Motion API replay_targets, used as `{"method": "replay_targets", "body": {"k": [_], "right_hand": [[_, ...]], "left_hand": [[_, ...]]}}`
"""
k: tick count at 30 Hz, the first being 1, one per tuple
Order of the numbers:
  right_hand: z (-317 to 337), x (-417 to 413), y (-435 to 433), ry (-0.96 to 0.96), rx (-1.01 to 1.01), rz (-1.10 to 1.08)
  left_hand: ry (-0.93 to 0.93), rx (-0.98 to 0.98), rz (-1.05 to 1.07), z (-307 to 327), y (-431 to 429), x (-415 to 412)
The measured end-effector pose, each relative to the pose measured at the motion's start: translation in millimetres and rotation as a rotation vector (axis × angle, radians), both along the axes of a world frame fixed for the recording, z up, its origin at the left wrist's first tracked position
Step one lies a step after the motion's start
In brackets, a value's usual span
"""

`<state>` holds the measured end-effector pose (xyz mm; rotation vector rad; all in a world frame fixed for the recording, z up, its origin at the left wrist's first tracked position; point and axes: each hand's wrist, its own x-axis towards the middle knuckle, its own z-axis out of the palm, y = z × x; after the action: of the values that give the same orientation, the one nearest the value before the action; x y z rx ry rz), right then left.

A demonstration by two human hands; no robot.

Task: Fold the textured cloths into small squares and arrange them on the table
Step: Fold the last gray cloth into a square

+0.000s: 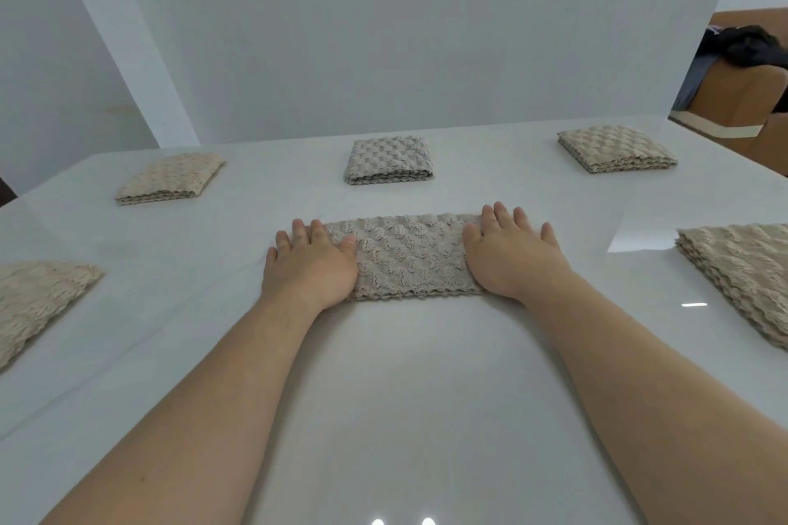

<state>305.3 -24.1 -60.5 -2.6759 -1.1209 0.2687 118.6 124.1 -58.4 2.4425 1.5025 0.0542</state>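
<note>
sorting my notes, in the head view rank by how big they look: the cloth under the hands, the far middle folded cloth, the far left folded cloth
1. Cloth under the hands, a long strip and nearest.
2-3. Far middle folded cloth and far left folded cloth: look alike, so unranked.

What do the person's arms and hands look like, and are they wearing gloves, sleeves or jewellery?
Both arms are bare up to the picture's lower edge, so no sleeves show. The left hand and the right hand wear no gloves, and I can see no rings, watch or bracelets. The fingernails look short and plain, without visible polish. Anything worn higher up the arms is out of view.
</note>
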Motion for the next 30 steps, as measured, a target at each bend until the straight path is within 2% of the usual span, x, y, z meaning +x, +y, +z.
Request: {"method": "replay_targets", "body": {"k": [2, 5, 8, 11, 14, 17, 26, 30], "right_hand": [[1, 5, -2, -0.031, 0.026, -0.055], [16, 6, -13, -0.199, 0.05, -0.199], [26, 2, -20, -0.283, 0.037, -0.25], [26, -4, -16, -0.231, -0.006, -0.251], [25, -7, -14, -0.153, 0.023, -0.224], [28, -7, -12, -0.093, 0.113, -0.19], [49, -8, -15, 0.215, 0.577, -0.129], [65, -15, -26, 0.271, 0.753, -0.121]], "left_hand": [[-0.028, 0.017, 0.029, 1, -1, -1], [-0.036, 0.146, 0.038, 7, -4, -3], [-0.138, 0.301, -0.16, 14, -13, -1], [-0.222, 0.287, -0.403, 15, -25, 8], [-0.18, 0.227, -0.534, 8, -30, 16], [-0.129, 0.177, -0.562, 5, -26, 19], [0.017, 0.151, -0.561, 6, -23, 16], [0.056, 0.112, -0.578, 6, -41, 18]]}}
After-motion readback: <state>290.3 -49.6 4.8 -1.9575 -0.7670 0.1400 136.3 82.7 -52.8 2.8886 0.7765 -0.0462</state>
